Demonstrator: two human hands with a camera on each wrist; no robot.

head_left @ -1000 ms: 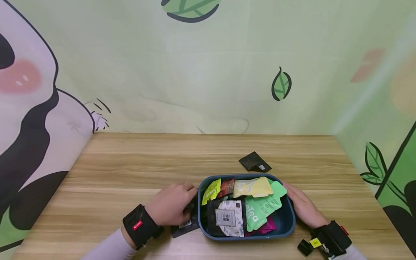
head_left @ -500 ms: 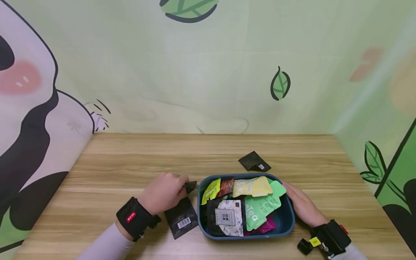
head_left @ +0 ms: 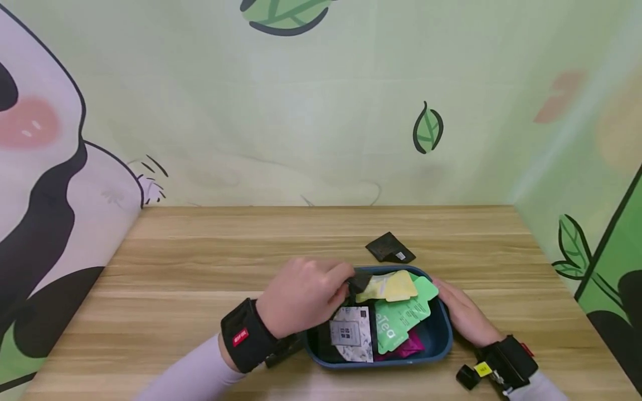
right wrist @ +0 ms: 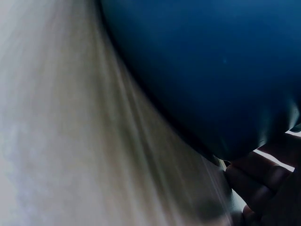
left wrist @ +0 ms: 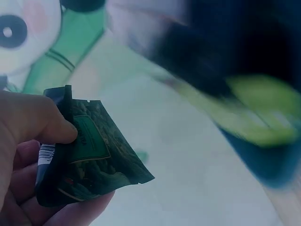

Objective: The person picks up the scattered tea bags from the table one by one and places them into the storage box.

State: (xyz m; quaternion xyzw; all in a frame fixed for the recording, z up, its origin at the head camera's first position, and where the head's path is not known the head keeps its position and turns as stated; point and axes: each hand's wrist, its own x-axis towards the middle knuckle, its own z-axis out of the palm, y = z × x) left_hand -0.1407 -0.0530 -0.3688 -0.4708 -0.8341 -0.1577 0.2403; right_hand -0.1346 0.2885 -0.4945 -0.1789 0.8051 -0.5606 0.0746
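Note:
My left hand (head_left: 306, 295) is above the left half of a blue plastic bin (head_left: 443, 340). Between thumb and fingers it pinches a small dark sachet (left wrist: 91, 150) with a green label, and a barcode shows on its folded edge in the left wrist view. My right hand (head_left: 466, 314) rests along the bin's right end, fingers touching the outer wall. Inside the bin lie a pale yellow packet (head_left: 398, 287), a green packet (head_left: 401, 323) marked "eTea", a magenta packet (head_left: 410, 345) and a black-and-white packet (head_left: 351, 333). The left hand hides the bin's left corner.
A black sachet (head_left: 390, 248) lies on the wooden table (head_left: 225, 239) behind the bin. Another black packet (head_left: 286, 350), mostly covered by the left wrist, lies left of the bin. A printed backdrop (head_left: 301, 111) stands behind the table.
My left hand lifted a dark sachet off the table beside the bin, leaving another black packet there. It then carried the sachet right, over the bin. The right hand stays at the bin's end.

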